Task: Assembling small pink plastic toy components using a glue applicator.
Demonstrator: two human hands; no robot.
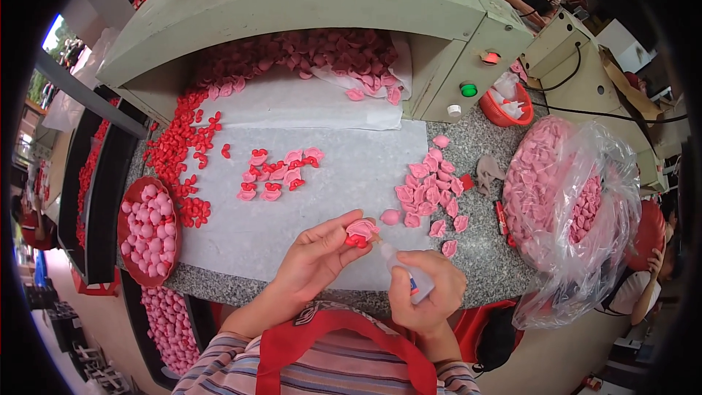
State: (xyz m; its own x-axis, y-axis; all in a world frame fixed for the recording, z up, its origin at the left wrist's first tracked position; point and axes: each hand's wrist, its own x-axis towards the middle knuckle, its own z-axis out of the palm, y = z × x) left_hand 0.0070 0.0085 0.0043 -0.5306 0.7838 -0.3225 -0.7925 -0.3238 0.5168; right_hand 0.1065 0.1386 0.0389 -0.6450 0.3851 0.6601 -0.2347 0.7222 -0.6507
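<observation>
My left hand (316, 256) pinches a pink molded piece (360, 229) with a red bow-shaped part (357, 241) at its lower edge. In my right hand (431, 289) is a translucent glue bottle (391, 269), tilted so its narrow nozzle meets or nearly meets the pink piece. Beyond my hands, several pink pieces with red parts (276, 172) lie in rows on a white sheet (219, 241). To the right is a loose heap of pink pieces (431, 190). Many small red parts (175, 143) are spread along the sheet's left side.
A pale green machine housing (307, 0) arches over a pile of pink pieces. A red bowl (126, 263) of pink balls stands at left. On the right are a plastic bag (585, 249) with pink pieces, a red basket (504, 117) and a red marker-like tube (502, 219). Other people work nearby.
</observation>
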